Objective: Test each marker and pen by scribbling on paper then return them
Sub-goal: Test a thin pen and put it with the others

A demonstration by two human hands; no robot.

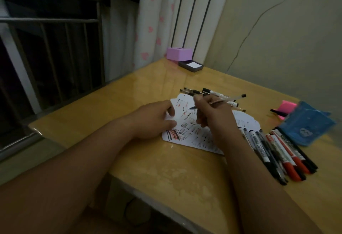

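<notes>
Clasping a clear pen (pixel 229 98), the right hand (pixel 212 117) is pointing its tip at the scribbled paper (pixel 196 137) beneath the grip; the left hand (pixel 157 121) is pressing that sheet flat, just left of it.

One view, from a head-worn wide-angle camera: sited above the near edge of the yellow table (pixel 166 169), facing forward and steeply down, near enough that both forearms enter from 6 o'clock and fill the lower frame. Mid-frame holds the scribbled paper (pixel 187 133), with the left hand (pixel 153 121) at 9 o'clock of the right hand (pixel 212 115), which grips a pen (pixel 229 99). Far field: barred window (pixel 46 48) at 10 o'clock, curtain (pixel 157 21) at 12, cracked wall (pixel 286 39) at 2, verticals leaning.
</notes>
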